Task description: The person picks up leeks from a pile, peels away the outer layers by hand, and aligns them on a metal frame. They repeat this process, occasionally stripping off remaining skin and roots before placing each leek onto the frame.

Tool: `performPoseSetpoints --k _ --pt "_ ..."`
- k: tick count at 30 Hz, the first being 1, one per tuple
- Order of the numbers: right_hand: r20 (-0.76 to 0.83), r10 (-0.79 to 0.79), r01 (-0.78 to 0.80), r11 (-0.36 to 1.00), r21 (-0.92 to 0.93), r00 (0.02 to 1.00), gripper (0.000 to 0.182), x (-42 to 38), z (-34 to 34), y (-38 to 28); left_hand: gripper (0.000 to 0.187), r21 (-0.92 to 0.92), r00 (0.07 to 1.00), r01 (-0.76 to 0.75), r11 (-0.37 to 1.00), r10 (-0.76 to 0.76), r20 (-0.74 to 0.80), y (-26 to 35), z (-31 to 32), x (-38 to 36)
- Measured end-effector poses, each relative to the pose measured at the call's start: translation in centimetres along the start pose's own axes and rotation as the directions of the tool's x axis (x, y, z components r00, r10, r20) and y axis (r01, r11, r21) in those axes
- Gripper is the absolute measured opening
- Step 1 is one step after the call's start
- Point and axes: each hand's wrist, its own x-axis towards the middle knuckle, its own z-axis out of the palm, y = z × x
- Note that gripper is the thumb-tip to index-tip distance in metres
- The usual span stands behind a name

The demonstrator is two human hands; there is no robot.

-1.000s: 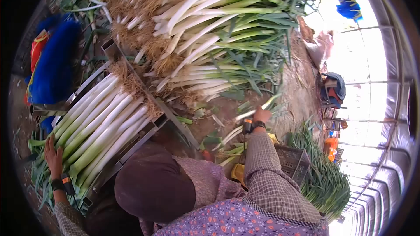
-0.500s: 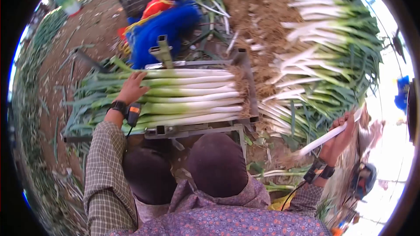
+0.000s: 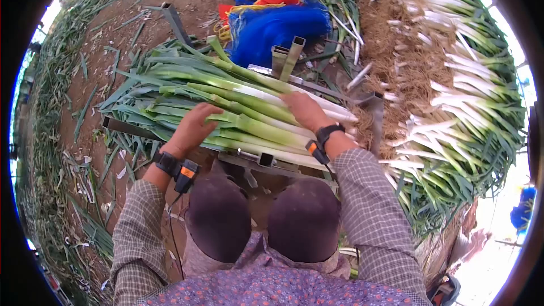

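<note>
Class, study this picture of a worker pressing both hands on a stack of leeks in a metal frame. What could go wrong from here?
1. The leeks are heaped and overhang the metal frame; some could slide off.
2. The right hand lies close to the frame's end plate, so it might get scraped.
3. The left hand presses on the green parts and may bruise them.
</note>
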Motion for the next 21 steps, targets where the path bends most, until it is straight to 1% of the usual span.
performPoseSetpoints --k 1,3,5,6,9,10,12,13,15,16,19,21 --pt "-0.033 0.008 -0.008 1.0 0.021 0.999 0.031 -0.3 0.1 0.0 0.029 0.023 1.0 0.006 1.0 -0.006 0.016 0.0 0.0 -0.1" --pt "-0.081 0.03 -0.025 0.998 0.064 0.996 0.033 -1.0 -0.3 0.6 0.026 0.044 0.998 -0.05 0.998 0.051 -0.034 -0.1 0.1 0.4" --pt "0.006 0.184 -0.184 0.982 0.029 0.983 0.035 -2.6 -1.3 1.9 0.025 0.084 0.991 -0.124 0.989 0.128 -0.046 0.2 0.3 2.5" --pt "-0.026 0.206 -0.205 0.978 0.033 0.978 0.032 -3.4 -2.0 2.6 0.026 0.089 0.994 -0.094 0.992 0.099 -0.046 0.4 0.7 3.7" --pt "-0.023 0.18 -0.178 0.981 0.075 0.983 0.028 -5.1 -2.9 3.5 0.03 0.284 0.936 -0.312 0.907 0.344 -0.07 0.4 2.3 8.6" --pt "-0.055 0.069 -0.064 0.994 0.094 0.996 0.026 -5.2 -2.7 3.6 0.032 0.365 0.921 -0.325 0.872 0.38 -0.088 -0.1 2.9 10.0" --pt "-0.092 0.078 -0.068 0.992 0.109 0.993 0.027 -5.8 -2.4 4.4 0.035 0.519 0.883 -0.333 0.787 0.453 -0.12 -1.1 4.6 12.4" --pt "-0.111 0.084 -0.071 0.99 0.119 0.99 0.028 -6.1 -2.3 4.6 0.035 0.522 0.923 -0.317 0.792 0.385 -0.025 -1.1 4.7 12.9" --pt "-0.055 0.179 -0.181 0.983 -0.032 0.982 0.025 -5.7 -4.1 3.0 0.036 0.544 0.961 -0.278 0.792 0.223 0.165 -0.9 4.1 13.4" --pt "-0.033 0.229 -0.231 0.967 -0.103 0.973 0.024 -5.5 -4.5 2.8 0.03 0.538 0.966 -0.254 0.803 0.19 0.173 -0.8 4.2 13.6" --pt "0.081 0.353 -0.35 0.936 -0.043 0.932 0.019 -5.7 -4.5 3.3 0.026 0.511 0.944 -0.327 0.795 0.254 0.21 -0.9 4.1 12.6" --pt "0.024 0.254 -0.254 0.967 -0.02 0.967 0.018 -7.6 -3.9 3.3 0.026 0.459 0.927 -0.375 0.805 0.328 0.181 -1.9 4.2 11.6"
